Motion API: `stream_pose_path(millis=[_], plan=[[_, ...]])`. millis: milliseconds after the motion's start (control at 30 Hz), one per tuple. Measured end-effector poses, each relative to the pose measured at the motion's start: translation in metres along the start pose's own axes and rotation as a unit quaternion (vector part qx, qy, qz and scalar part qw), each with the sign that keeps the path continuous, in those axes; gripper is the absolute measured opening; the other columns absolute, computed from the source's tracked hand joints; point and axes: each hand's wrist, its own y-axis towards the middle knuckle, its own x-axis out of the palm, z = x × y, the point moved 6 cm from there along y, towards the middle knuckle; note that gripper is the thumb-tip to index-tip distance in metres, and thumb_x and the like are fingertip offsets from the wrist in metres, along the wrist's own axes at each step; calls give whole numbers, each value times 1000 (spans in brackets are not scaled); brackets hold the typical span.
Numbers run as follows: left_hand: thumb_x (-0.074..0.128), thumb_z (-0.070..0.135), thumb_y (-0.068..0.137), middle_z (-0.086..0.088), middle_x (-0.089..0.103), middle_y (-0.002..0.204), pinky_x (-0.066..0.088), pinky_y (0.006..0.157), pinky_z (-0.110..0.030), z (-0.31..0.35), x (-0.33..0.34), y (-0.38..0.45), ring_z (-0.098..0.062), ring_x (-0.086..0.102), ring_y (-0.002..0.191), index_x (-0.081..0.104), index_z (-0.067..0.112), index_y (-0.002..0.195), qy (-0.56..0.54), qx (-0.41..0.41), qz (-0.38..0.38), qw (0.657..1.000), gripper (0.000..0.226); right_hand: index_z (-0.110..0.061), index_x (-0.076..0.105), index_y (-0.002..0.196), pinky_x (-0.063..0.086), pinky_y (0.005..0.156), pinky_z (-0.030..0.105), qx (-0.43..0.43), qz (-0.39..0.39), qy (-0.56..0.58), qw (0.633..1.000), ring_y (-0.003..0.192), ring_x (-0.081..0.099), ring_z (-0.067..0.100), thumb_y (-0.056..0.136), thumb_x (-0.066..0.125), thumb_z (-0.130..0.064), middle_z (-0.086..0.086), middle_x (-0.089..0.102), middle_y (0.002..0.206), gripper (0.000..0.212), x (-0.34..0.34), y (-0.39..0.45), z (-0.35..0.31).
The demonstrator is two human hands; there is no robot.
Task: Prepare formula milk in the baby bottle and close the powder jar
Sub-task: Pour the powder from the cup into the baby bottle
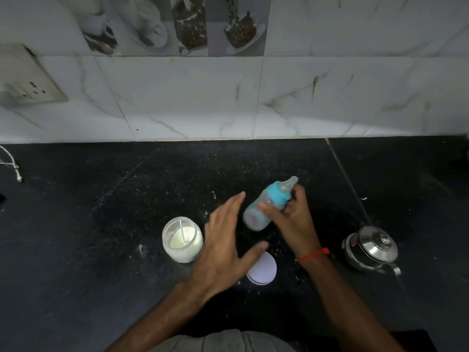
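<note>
My right hand [291,214] grips a clear baby bottle [256,214] with a blue collar and teat, tilted above the black counter with the teat up and to the right. My left hand [225,240] hovers flat with spread fingers just left of the bottle, touching nothing. The open glass powder jar [182,239] stands to the left, holding white powder and a spoon handle. Its white lid [264,271] lies flat on the counter, partly hidden under my left thumb.
A steel kettle [370,250] with lid sits at the right on the black stone counter [101,224]. A white cable [11,163] lies at the far left edge. The tiled wall with a socket [30,82] closes the back. White powder specks dot the counter.
</note>
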Motion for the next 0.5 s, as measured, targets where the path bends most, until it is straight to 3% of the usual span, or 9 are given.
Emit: stream_pose_path(millis=[67,133,200,367,433,500], plan=[[73,50,88,15,38,161,37,118,-31,7,18,-2,-4,37,148,18,32,163,-75,-45,-40,995,95,-16,54,125,60,86,32,1,-49,28,998,106,73,20,82,82,-10,7,73,115,52,19,-27,-12],[73,25,93,16,55,145,51,105,-28,16,24,-4,-4,56,132,30,33,156,-148,-58,-35,987,76,-14,58,122,61,85,32,10,-41,50,998,109,72,22,77,84,-23,8,72,117,52,23,-46,-21],[68,9,93,17,60,131,54,93,-21,20,23,-8,-2,63,118,34,39,145,-142,-54,-23,988,69,-14,62,118,61,83,34,20,-26,55,998,108,72,22,74,90,-28,6,73,115,53,19,-55,-24],[65,28,81,11,68,106,61,70,-32,12,26,-17,-4,71,85,32,43,132,-98,-94,-56,989,63,-12,65,110,62,81,36,10,-15,56,998,104,74,28,70,88,-31,9,74,110,50,16,-68,-20],[64,24,79,9,68,92,56,59,-26,13,22,-18,-7,70,72,32,46,122,-118,-94,-67,986,58,-12,66,114,60,82,33,13,-56,71,996,105,73,24,77,84,-24,8,75,113,43,17,-71,-22],[65,14,76,5,66,84,54,53,-32,13,16,-20,-15,66,63,32,44,120,-166,-86,-68,980,62,-13,65,125,59,90,33,23,-129,83,988,114,71,22,86,74,-14,7,72,124,40,15,-74,-25]])
